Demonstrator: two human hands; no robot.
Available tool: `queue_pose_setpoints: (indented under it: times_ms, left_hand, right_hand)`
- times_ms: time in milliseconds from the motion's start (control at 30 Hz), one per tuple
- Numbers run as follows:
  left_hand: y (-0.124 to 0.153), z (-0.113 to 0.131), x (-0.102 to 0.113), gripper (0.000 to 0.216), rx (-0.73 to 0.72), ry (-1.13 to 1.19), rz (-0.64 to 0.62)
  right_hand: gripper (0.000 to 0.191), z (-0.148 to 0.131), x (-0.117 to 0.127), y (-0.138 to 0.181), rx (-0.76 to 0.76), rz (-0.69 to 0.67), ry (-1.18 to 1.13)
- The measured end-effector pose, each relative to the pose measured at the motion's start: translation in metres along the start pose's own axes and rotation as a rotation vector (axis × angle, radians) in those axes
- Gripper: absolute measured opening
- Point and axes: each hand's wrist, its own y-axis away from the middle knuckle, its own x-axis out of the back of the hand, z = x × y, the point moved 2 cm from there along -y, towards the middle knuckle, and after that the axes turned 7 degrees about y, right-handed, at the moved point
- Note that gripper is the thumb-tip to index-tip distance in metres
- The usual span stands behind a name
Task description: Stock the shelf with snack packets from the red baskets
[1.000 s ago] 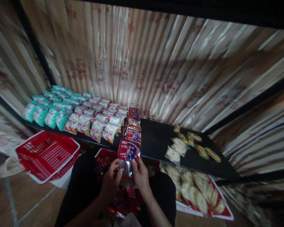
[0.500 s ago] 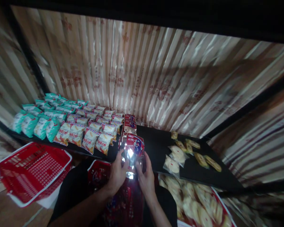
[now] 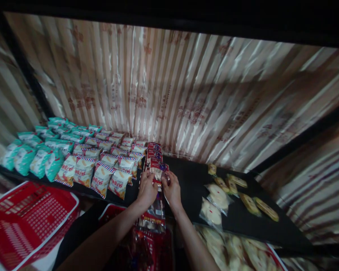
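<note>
My left hand [image 3: 147, 189] and my right hand [image 3: 171, 190] are closed on the two sides of a dark red and purple snack packet [image 3: 159, 168], low over the black shelf. Just behind it, similar red packets [image 3: 154, 148] lie in a short row running to the back wall. Below my wrists another dark packet [image 3: 153, 215] with a barcode shows over the shelf's front edge; whether my fingers touch it is hidden. Under my forearms sits a red basket [image 3: 110, 210] with more dark packets in it, partly out of sight.
Left of the row stand several white-and-orange snack bags [image 3: 84, 171] and teal bags [image 3: 25, 160]. On the right lie clear-wrapped round white breads [image 3: 211, 211] and yellow packs [image 3: 250, 204]. A red basket [image 3: 34, 222] sits lower left; a bin of wrapped breads [image 3: 237, 250] is lower right.
Both hands have moved forward and lowered the packet from in front of the shelf to the near end of the red row. The barcoded packet below my wrists now shows.
</note>
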Motion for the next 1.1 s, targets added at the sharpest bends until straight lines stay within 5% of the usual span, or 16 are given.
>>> queue_pose_setpoints:
  times_ms: [767, 1100]
  left_hand:
    - [-0.025, 0.010, 0.008, 0.034, 0.068, -0.425, -0.183]
    - [-0.022, 0.004, 0.001, 0.035, -0.060, -0.595, -0.147]
  right_hand:
    - [0.033, -0.006, -0.028, -0.017, -0.019, -0.197, 0.314]
    - [0.033, 0.002, -0.034, -0.019, -0.027, -0.207, 0.265]
